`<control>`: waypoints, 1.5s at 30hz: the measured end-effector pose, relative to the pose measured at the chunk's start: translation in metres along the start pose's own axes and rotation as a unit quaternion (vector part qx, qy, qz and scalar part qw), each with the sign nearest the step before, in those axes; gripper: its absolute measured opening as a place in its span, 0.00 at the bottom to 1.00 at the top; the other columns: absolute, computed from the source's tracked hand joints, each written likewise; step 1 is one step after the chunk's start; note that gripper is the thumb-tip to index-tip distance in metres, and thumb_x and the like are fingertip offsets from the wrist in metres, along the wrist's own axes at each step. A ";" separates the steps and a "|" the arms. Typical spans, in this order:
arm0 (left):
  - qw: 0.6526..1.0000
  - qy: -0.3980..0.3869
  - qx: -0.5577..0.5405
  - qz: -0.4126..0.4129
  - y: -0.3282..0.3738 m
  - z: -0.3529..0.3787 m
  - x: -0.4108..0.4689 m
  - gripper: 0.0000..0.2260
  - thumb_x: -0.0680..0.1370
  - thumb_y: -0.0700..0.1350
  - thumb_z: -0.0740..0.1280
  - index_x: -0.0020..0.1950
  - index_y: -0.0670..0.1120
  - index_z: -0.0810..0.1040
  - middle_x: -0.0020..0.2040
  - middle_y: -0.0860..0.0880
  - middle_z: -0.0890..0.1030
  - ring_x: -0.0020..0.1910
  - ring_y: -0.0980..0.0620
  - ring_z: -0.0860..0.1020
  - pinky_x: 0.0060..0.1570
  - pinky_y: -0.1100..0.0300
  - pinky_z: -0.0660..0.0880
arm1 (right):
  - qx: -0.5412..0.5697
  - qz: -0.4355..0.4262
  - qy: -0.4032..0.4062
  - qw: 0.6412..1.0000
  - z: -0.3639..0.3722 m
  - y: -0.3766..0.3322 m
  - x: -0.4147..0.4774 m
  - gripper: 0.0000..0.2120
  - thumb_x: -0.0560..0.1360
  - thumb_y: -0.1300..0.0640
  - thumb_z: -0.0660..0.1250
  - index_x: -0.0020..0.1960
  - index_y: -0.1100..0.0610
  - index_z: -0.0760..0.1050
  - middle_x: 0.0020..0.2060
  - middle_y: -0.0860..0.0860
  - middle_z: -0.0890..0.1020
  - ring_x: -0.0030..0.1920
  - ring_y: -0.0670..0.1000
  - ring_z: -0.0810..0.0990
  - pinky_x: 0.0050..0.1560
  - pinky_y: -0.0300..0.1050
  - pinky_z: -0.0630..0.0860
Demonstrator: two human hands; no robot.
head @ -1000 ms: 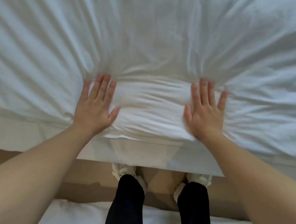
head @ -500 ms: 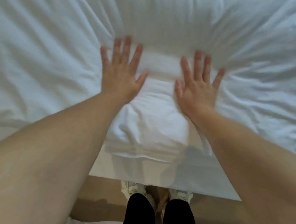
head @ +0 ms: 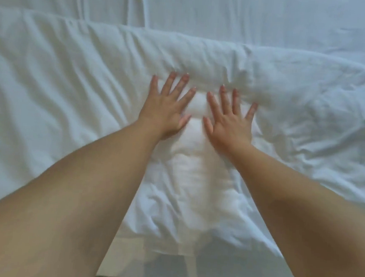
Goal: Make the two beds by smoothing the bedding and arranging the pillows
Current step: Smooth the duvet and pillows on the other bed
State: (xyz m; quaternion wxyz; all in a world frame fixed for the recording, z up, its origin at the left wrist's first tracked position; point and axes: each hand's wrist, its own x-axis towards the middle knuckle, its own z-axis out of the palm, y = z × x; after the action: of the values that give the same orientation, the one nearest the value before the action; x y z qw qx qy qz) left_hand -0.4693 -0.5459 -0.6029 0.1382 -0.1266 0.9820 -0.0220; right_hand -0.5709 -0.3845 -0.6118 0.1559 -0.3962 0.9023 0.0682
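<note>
Fingers (head: 169, 85) first: all spread out straight and flat, nothing curled or pinched. Same on both sides. The left hand (head: 168, 110) and right hand (head: 229, 122) sit side by side, palms down, just apart from each other, pressing into the white duvet (head: 72, 91).

The duvet covers most of the bed in front of the person. Its far edge bunches into a puffy ridge (head: 205, 51) right past the fingertips, and beyond that is the flatter bottom sheet (head: 207, 10). The near hem (head: 169, 252) hangs over the bedside at the bottom of the view.

How it'll handle, my guess: soft, squishy and fairly light, since it dents under the palms and puffs up between them. The cotton looks grippy rather than slick, so flat hands should drag the fabric along instead of sliding over it. That's good for pushing out creases.

To actually shift it, I'd pinch that far ridge or the near hem and tug. The crumpled patch on the right (head: 329, 131) looks like it needs the most work.
</note>
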 end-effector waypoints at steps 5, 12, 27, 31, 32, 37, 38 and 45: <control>0.999 0.042 0.009 -0.004 -0.038 0.072 -0.003 0.34 0.77 0.64 0.44 0.80 0.50 0.44 0.80 0.43 0.42 0.79 0.43 0.41 0.72 0.33 0.40 | -0.018 0.022 0.010 1.000 0.051 0.005 0.027 0.33 0.78 0.37 0.42 0.80 0.45 0.39 0.79 0.50 0.37 0.78 0.56 0.37 0.70 0.74 0.37; 0.998 0.001 0.039 -0.045 -0.157 0.071 -0.098 0.34 0.77 0.63 0.41 0.80 0.48 0.48 0.80 0.43 0.47 0.79 0.44 0.46 0.74 0.38 0.40 | 0.008 0.156 -0.055 0.986 0.024 -0.027 -0.003 0.33 0.80 0.39 0.42 0.80 0.51 0.41 0.79 0.51 0.40 0.79 0.56 0.39 0.71 0.74 0.41; 0.994 0.018 -0.055 -0.093 -0.178 0.121 -0.236 0.30 0.80 0.54 0.48 0.80 0.44 0.53 0.80 0.45 0.51 0.79 0.45 0.50 0.74 0.39 0.45 | 0.012 -0.104 0.045 0.993 0.065 -0.261 -0.050 0.31 0.77 0.47 0.52 0.79 0.51 0.56 0.79 0.51 0.56 0.79 0.55 0.53 0.74 0.67 0.48; 0.988 -0.027 -0.041 -0.150 -0.196 0.124 -0.272 0.30 0.81 0.55 0.48 0.79 0.41 0.52 0.80 0.43 0.53 0.79 0.45 0.51 0.74 0.39 0.45 | -0.012 -0.020 0.016 1.000 0.066 -0.214 -0.088 0.32 0.77 0.46 0.49 0.79 0.54 0.55 0.79 0.52 0.55 0.79 0.55 0.53 0.75 0.66 0.46; 0.985 -0.048 -0.028 -0.165 -0.199 0.117 -0.279 0.30 0.81 0.55 0.48 0.79 0.40 0.51 0.80 0.43 0.52 0.79 0.46 0.49 0.75 0.40 0.45 | -0.021 0.009 -0.002 1.000 0.061 -0.202 -0.101 0.32 0.77 0.46 0.48 0.79 0.55 0.54 0.79 0.52 0.55 0.79 0.55 0.52 0.75 0.66 0.46; 0.989 -0.086 -0.030 -0.117 -0.181 0.068 -0.302 0.31 0.82 0.57 0.47 0.80 0.42 0.43 0.80 0.43 0.42 0.79 0.44 0.41 0.75 0.40 0.42 | -0.016 0.047 -0.081 0.995 0.024 -0.214 -0.150 0.31 0.80 0.44 0.39 0.80 0.55 0.41 0.79 0.51 0.41 0.79 0.55 0.39 0.75 0.66 0.40; 0.992 -0.079 -0.033 -0.090 -0.175 0.062 -0.303 0.31 0.82 0.56 0.46 0.80 0.42 0.43 0.80 0.43 0.41 0.79 0.44 0.40 0.75 0.40 0.42 | 0.000 0.024 -0.072 0.997 0.018 -0.233 -0.151 0.31 0.81 0.44 0.39 0.80 0.54 0.40 0.79 0.51 0.40 0.79 0.55 0.38 0.75 0.66 0.40; 0.993 -0.038 -0.046 -0.102 -0.191 0.100 -0.291 0.31 0.80 0.56 0.47 0.80 0.41 0.49 0.80 0.43 0.50 0.79 0.47 0.48 0.74 0.41 0.44 | 0.028 -0.108 -0.014 0.994 0.048 -0.327 -0.126 0.31 0.80 0.44 0.46 0.79 0.57 0.51 0.79 0.53 0.52 0.79 0.56 0.49 0.75 0.67 0.48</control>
State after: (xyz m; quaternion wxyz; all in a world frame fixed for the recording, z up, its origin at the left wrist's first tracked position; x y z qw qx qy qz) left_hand -0.1248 -0.6578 -0.6064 0.1665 -0.2329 0.9580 0.0140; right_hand -0.2391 -0.5062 -0.6148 0.1857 -0.4856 0.8537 0.0311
